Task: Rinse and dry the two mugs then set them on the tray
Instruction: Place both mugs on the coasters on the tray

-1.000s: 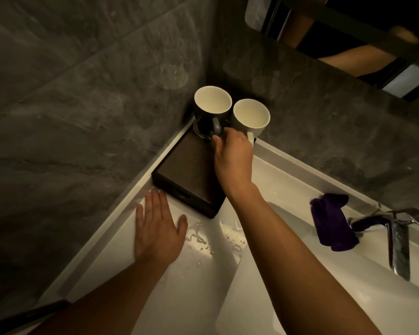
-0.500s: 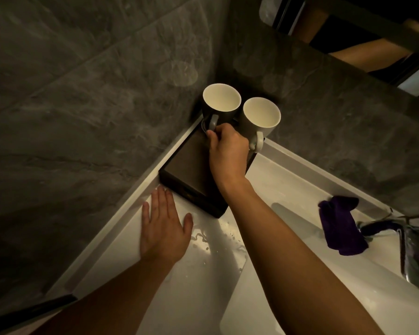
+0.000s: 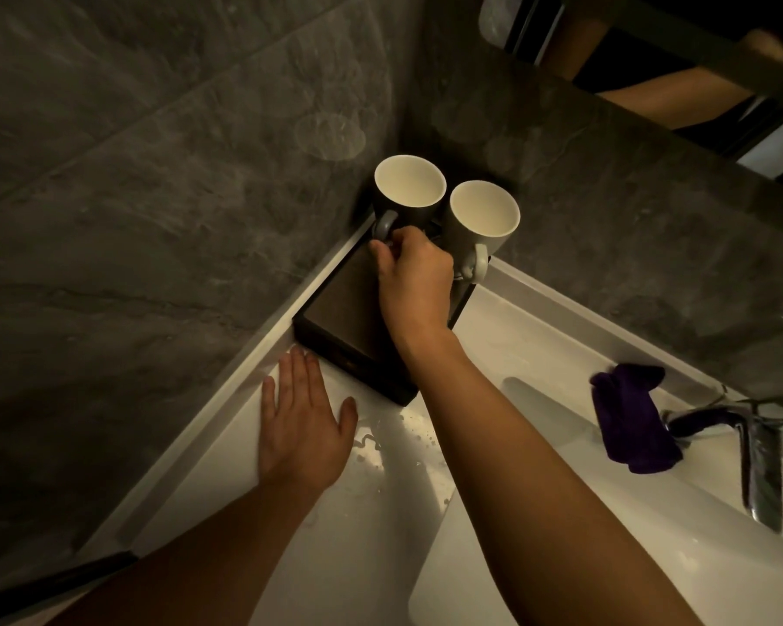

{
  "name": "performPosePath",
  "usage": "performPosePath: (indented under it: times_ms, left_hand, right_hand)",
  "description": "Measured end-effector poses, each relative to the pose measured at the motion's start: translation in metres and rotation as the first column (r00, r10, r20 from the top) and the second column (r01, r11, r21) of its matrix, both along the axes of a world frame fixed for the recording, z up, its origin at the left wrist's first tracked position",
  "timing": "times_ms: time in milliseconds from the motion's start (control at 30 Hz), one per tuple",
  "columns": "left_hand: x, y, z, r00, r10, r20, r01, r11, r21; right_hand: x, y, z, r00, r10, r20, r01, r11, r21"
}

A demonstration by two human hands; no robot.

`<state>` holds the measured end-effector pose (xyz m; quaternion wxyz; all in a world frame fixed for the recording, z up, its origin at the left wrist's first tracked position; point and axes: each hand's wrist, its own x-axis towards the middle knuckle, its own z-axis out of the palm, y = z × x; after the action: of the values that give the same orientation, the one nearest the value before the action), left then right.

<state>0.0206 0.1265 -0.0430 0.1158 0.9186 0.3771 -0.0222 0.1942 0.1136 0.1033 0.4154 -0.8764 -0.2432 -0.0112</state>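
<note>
Two mugs with pale insides stand upright at the far end of a dark tray (image 3: 335, 309) in the wall corner. The left mug (image 3: 408, 188) is dark outside, the right mug (image 3: 483, 216) is lighter and its handle points toward me. My right hand (image 3: 414, 282) reaches over the tray and its fingers pinch the left mug's grey handle. My left hand (image 3: 301, 426) lies flat, fingers spread, on the white counter just in front of the tray.
A purple cloth (image 3: 631, 417) lies on the counter behind the basin (image 3: 561, 535), beside a chrome tap (image 3: 755, 454). Water drops (image 3: 380, 445) sit on the counter near my left hand. Grey stone walls close the corner; a mirror hangs at top right.
My right hand has shifted left from between the two mugs to the left mug's handle and taken hold of it. The left hand stays flat on the counter.
</note>
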Motion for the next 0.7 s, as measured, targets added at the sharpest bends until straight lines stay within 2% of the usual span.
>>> performPosePath:
  times_ms: [167, 300, 467, 700]
  left_hand:
    - [0.001, 0.0, 0.001, 1.0, -0.008, -0.022, 0.008, 1.0, 0.013]
    - [0.001, 0.0, 0.001, 0.999, -0.016, -0.043, 0.017, 1.0, 0.02]
    - [0.001, 0.0, 0.003, 0.999, -0.019, -0.042, 0.02, 0.999, 0.028]
    - [0.001, 0.0, 0.003, 0.998, -0.018, -0.054, 0.02, 0.999, 0.03]
  right_hand:
    - [0.003, -0.046, 0.003, 0.969, -0.173, 0.179, 0.169, 0.985, 0.041]
    - [0.02, -0.075, -0.005, 0.944, -0.293, 0.149, 0.294, 0.956, 0.016]
    - [0.027, -0.079, -0.012, 0.967, -0.218, 0.128, 0.23, 0.97, -0.081]
    - [0.025, -0.075, -0.014, 0.974, -0.187, 0.13, 0.203, 0.972, -0.117]
